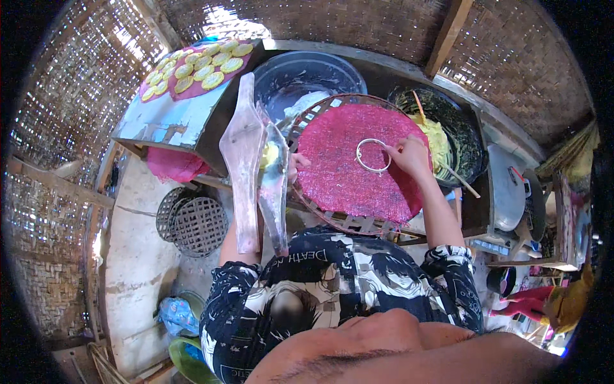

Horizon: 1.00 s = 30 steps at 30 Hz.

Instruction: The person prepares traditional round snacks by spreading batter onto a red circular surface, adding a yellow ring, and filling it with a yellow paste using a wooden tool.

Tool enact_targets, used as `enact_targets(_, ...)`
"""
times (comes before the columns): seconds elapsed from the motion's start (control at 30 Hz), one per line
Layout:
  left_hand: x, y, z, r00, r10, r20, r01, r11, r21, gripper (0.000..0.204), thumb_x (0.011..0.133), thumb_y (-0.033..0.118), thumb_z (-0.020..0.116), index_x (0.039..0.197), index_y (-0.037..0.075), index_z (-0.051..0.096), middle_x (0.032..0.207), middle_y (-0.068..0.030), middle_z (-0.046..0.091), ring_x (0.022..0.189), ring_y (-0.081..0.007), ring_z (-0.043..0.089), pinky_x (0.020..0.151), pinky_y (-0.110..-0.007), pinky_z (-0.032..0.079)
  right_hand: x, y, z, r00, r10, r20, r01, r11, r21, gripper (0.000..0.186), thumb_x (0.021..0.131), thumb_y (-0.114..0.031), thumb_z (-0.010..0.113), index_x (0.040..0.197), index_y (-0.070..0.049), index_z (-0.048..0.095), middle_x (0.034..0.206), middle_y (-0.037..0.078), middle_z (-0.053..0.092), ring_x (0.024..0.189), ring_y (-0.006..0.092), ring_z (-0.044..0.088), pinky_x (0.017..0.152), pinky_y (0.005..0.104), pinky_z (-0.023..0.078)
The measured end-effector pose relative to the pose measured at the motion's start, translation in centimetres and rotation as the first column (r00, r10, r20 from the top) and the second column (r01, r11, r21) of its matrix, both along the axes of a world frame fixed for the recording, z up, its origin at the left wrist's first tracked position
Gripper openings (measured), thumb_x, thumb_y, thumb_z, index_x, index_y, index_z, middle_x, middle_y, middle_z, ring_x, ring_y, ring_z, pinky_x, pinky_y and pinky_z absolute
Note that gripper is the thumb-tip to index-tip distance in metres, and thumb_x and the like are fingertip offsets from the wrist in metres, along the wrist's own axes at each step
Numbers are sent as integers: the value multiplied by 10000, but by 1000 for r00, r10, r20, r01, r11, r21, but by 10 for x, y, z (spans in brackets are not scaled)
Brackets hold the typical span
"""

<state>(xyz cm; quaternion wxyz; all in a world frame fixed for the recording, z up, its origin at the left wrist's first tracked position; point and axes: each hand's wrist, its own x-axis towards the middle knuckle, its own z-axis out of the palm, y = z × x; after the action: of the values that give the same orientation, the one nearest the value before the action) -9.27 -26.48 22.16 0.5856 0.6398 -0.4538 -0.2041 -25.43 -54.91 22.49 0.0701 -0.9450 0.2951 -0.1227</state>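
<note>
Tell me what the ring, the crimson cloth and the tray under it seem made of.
Ring: metal or hard plastic, can't tell; thin, pale, smooth-looking.
Crimson cloth: woven fabric, matte, with coarse texture.
Tray: probably bamboo, dull; crossed flat strips show at its edge.

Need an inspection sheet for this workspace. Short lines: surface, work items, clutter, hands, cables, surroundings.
Surface: woven tray covered mostly by pink cloth.
Work items: pale ring over the cloth; wooden paddles at the tray's left; yellow mixture in black basin; yellow rounds at upper left.
Clutter: blue bag and slatted baskets, lower left.
Hands: right hand grips the ring; left hand by the tray's left edge, partly hidden, grip unclear.
Cables: nothing seen.
Surroundings: woven walls, wooden posts.
</note>
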Motion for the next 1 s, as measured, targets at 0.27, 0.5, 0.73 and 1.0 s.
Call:
enact_targets(0.27,-3,12,-7,999,47,-24,-47,999,-3,343,630,179,672,912,61,516,874,-111,561,842,-259,552,934,-383,319,10,33,3,964,261,56,-265,959,101,198,666,-254,613,632,-59,615,729,123,550,783,307,526,723,395,424)
enact_targets(0.5,-5,14,-6,997,69,-44,-70,997,-14,376,621,187,679,939,59,523,908,-117,568,866,-261,550,925,-376,333,13,74,1,914,407,0,-403,906,131,191,659,-244,621,621,-58,599,748,125,524,797,302,507,725,415,410)
enact_targets(0.73,1,9,-7,991,105,-81,-109,993,-47,410,612,195,685,967,58,531,943,-122,575,890,-263,549,917,-369,347,13,75,5,914,406,24,-404,901,156,218,699,-261,618,612,-62,602,753,113,524,780,297,504,708,402,410)
enact_targets(1.0,-17,-23,38,710,358,606,-417,908,-46,379,621,234,655,958,83,568,953,-125,587,864,-301,564,920,-396,354,-31,122,69,833,303,462,-360,-337,870,813,796,-639,244,1272,20,270,1061,137,522,990,204,506,819,323,420)
